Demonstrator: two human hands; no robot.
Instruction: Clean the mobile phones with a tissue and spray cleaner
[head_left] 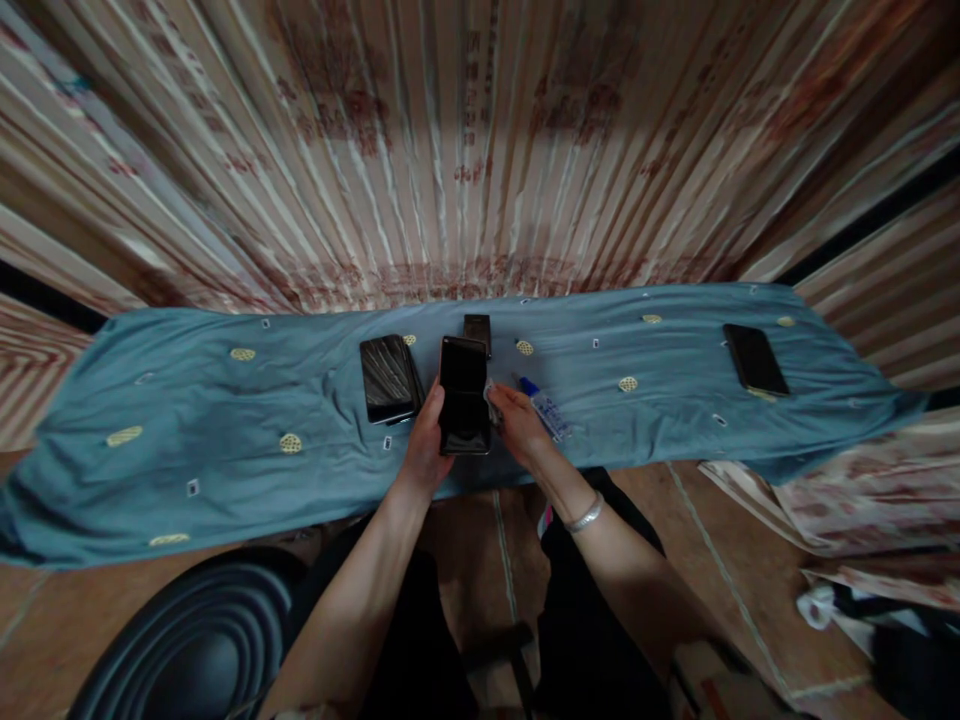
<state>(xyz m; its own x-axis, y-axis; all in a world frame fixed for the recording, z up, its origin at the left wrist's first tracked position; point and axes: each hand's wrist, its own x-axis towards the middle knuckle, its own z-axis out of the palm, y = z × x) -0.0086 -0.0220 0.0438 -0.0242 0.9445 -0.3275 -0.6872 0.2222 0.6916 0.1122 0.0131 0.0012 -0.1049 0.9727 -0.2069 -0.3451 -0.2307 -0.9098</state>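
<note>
My left hand (429, 435) is wrapped round the left side of a black smartphone (464, 400), its dark glossy face turned up toward me. My right hand (517, 415) is closed at the phone's right edge, fingers pinched on something small and pale that I cannot make out. Just right of that hand lies a clear packet or bottle with a blue tip (547, 408), partly behind my wrist. Beyond the phone's top end sits a small dark box-like item (478, 333). To the left rests a stack of dark phone-like slabs (390, 378), the top one glossy.
A blue-green cloth with yellow prints (225, 430) covers the long narrow table. Another dark phone (755, 358) lies toward its right end. Striped curtains (465, 180) hang behind and at both sides. A round black ridged object (195, 650) stands on the tiled floor at lower left.
</note>
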